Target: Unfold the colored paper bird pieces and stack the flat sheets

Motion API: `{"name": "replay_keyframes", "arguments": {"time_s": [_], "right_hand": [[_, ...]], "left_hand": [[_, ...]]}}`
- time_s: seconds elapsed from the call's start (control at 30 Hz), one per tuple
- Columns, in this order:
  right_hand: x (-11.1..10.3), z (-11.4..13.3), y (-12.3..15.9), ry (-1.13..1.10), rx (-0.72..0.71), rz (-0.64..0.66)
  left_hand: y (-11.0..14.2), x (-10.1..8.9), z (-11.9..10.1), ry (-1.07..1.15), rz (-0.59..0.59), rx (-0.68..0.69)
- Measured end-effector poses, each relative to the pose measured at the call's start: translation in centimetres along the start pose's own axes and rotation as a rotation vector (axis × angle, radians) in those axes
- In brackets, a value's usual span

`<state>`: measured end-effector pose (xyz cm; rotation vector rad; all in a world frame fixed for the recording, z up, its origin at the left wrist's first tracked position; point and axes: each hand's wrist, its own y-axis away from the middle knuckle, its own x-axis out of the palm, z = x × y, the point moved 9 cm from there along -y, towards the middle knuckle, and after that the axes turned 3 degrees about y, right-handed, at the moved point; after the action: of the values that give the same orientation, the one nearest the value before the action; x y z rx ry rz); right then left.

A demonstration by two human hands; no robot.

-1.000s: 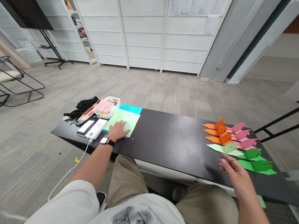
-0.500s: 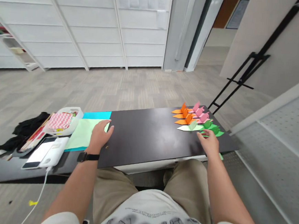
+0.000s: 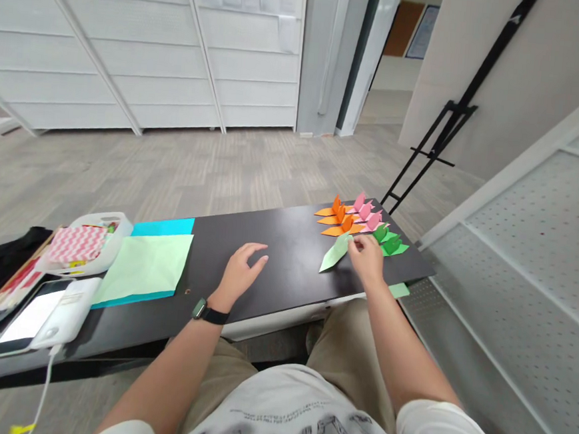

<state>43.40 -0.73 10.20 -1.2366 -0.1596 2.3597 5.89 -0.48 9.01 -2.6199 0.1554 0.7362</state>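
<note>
My right hand (image 3: 368,258) is closed, pinching the end of a light green origami piece (image 3: 335,253) whose pointed tip faces the near left, over the dark table. My fingers hide part of the piece. My left hand (image 3: 241,272), with a watch at its wrist, is over the middle of the table, thumb and fingers apart, holding nothing. Beyond my right hand lie rows of folded paper: several orange origami pieces (image 3: 337,230), several pink origami pieces (image 3: 371,220) and darker green origami pieces (image 3: 392,244).
Light green sheets (image 3: 148,266) lie over blue sheets (image 3: 168,226) at the left. Farther left are a white basket (image 3: 120,230) with a pink-patterned pouch, a phone (image 3: 31,317) and a white corded device (image 3: 69,313). A perforated panel (image 3: 526,262) stands at the right.
My right hand has taken hold of the light green origami piece and drawn it toward me, turning it. My left hand has moved right, off the paper sheets. The view has shifted right.
</note>
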Motion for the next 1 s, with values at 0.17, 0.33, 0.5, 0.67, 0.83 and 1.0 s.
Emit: {"name": "replay_keyframes", "arguments": {"time_s": [0.17, 0.33, 0.5, 0.67, 0.83, 1.0], "right_hand": [[4.2, 11.2, 5.1, -0.309, -0.265, 0.266], [5.8, 17.1, 7.1, -0.499, -0.399, 0.341], [5.3, 19.4, 7.0, -0.624, -0.542, 0.382], [4.9, 19.8, 6.2, -0.664, -0.513, 0.292], [7.4, 18.5, 6.5, -0.747, -0.354, 0.409], [10.0, 17.2, 7.9, -0.848, -0.223, 0.552]], "left_hand": [[-1.0, 1.6, -0.5, 0.336, 0.031, -0.079], [-0.4, 0.4, -0.3, 0.45, 0.051, -0.149], [1.0, -1.2, 0.4, 0.579, 0.066, -0.274], [1.4, -1.2, 0.1, 0.628, 0.075, -0.302], [1.3, -1.5, 0.0, 0.619, -0.014, -0.271], [1.3, -1.2, -0.1, 0.58, -0.021, -0.245]]}}
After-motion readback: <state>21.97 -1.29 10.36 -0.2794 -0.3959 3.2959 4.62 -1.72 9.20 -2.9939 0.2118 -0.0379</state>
